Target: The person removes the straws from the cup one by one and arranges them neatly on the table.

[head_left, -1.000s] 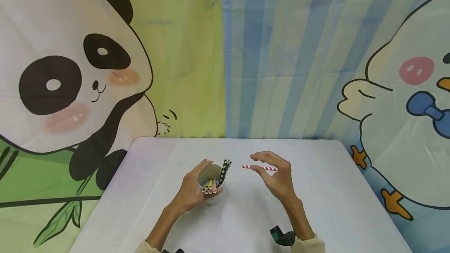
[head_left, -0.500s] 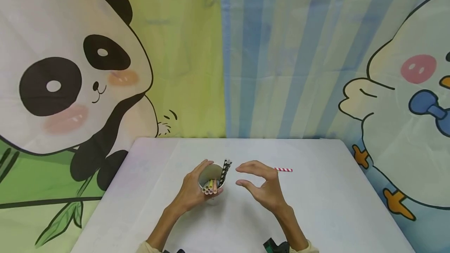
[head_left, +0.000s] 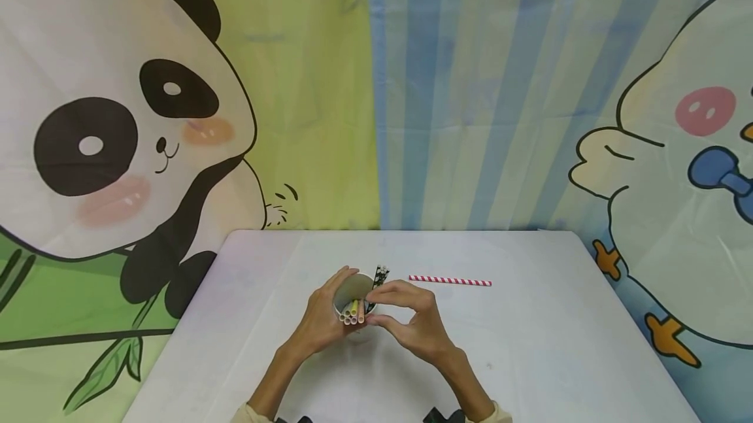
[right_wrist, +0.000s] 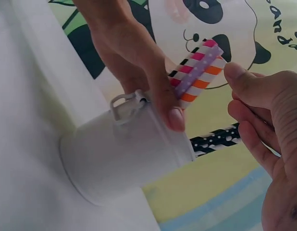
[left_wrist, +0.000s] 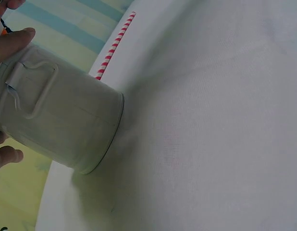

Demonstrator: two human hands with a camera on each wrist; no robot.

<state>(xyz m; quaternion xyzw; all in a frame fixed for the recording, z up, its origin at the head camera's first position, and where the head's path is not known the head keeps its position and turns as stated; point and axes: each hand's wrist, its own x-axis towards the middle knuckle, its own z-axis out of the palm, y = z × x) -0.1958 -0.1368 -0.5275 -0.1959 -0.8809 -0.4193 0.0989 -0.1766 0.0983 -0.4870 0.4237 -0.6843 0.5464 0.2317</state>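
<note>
My left hand [head_left: 317, 318] grips a small white metal bucket [left_wrist: 71, 110] round its side, its thumb near the rim. The bucket has a wire handle and is tilted. Several paper straws lean out of it: orange-striped [right_wrist: 201, 84], purple dotted [right_wrist: 194, 72], pink-striped and yellow ones at the near side, with black patterned straws [right_wrist: 216, 141] at the other. My right hand [head_left: 420, 321] is at the rim, thumb and index finger apart near the orange-striped straw's end; whether they touch it I cannot tell. A red-and-white striped straw [head_left: 450, 280] lies on the table beyond.
The white table [head_left: 529, 344] stretches out on both sides of the hands. Behind it hang curtains with a panda [head_left: 176, 148] and a white bird [head_left: 676, 246] printed on them.
My right hand has let go of the red-and-white straw, which now lies on the table, and has moved left to the bucket's rim. The left hand and bucket have hardly moved.
</note>
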